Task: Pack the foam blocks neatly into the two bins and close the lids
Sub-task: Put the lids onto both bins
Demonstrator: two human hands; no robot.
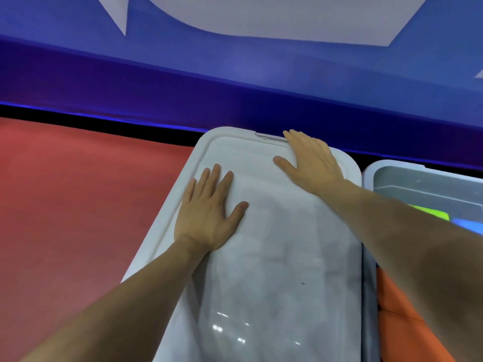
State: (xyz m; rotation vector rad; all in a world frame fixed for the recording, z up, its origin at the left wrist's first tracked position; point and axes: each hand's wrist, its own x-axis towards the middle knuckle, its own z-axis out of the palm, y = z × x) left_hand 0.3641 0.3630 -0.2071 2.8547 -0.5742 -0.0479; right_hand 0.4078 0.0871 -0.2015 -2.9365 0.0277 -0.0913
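A frosted white lid [274, 257] covers the left bin, and the bin's contents are hidden under it. My left hand [209, 212] lies flat on the lid's left part, fingers spread. Flat on the lid's far right corner rests my right hand [311, 160], its fingertips at the far rim by a latch [266, 137]. To the right stands the second bin [407, 178], uncovered, holding a green foam block [431, 214], a blue block [473, 226] and orange blocks [400, 309]. My right forearm crosses over that bin.
Both bins stand on a red floor mat [78, 205]. A blue wall with white shapes [235, 74] runs close behind the bins. A dark gap [104, 121] separates mat and wall.
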